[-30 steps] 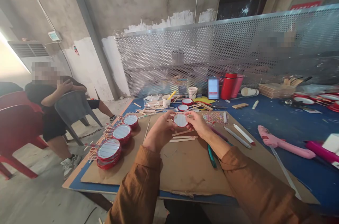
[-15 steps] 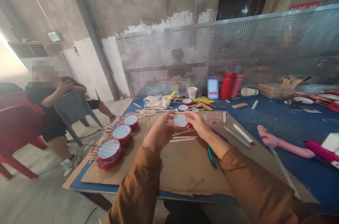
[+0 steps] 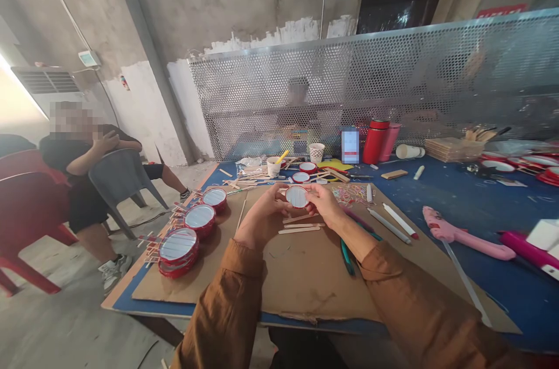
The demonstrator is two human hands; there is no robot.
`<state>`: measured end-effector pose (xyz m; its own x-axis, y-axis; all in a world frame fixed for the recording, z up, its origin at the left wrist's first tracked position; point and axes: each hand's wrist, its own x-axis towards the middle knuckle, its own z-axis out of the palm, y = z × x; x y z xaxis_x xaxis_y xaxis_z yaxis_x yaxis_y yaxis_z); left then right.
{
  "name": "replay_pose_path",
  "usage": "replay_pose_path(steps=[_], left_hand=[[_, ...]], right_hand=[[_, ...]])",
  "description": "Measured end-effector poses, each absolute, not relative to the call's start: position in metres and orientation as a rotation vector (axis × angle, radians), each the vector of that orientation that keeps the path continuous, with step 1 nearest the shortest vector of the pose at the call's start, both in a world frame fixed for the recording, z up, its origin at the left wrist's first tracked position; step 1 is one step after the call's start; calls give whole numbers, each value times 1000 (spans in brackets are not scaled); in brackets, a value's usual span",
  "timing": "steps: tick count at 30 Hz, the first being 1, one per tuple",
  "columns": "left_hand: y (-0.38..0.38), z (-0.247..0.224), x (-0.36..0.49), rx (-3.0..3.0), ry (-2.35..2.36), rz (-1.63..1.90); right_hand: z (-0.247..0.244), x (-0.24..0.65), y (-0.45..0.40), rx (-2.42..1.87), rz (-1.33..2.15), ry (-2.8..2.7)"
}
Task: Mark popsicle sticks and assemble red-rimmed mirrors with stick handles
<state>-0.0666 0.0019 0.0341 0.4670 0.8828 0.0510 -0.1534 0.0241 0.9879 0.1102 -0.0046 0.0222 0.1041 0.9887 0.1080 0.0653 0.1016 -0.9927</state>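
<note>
A small round disc (image 3: 297, 197) with a red rim and pale striped face is held up between my two hands over the cardboard sheet (image 3: 305, 281). My left hand (image 3: 266, 209) grips its left edge, and the fingers of my right hand (image 3: 324, 204) close on its right edge. Below the disc lie a few wooden sticks (image 3: 299, 230). Teal-handled pliers (image 3: 347, 255) rest under my right forearm. Stacks of red-rimmed discs (image 3: 178, 245) with sticks attached stand along the cardboard's left side.
Behind my hands are paper cups (image 3: 317, 153), a phone (image 3: 350, 145), a red bottle (image 3: 376, 142) and colored rubber bands (image 3: 351, 195). White markers (image 3: 399, 220) and a pink glue gun (image 3: 467, 235) lie right. A seated person (image 3: 94, 171) is at left, beyond the table.
The camera view has shifted very slightly. My hands keep nearly the same hold on the disc.
</note>
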Motion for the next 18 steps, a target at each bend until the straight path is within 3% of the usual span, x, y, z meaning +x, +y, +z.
replay_pose_path(steps=[18], left_hand=[[33,20,-69,1379,922,880]], right_hand=[[27,101,-12,-1279,1088,-1274]])
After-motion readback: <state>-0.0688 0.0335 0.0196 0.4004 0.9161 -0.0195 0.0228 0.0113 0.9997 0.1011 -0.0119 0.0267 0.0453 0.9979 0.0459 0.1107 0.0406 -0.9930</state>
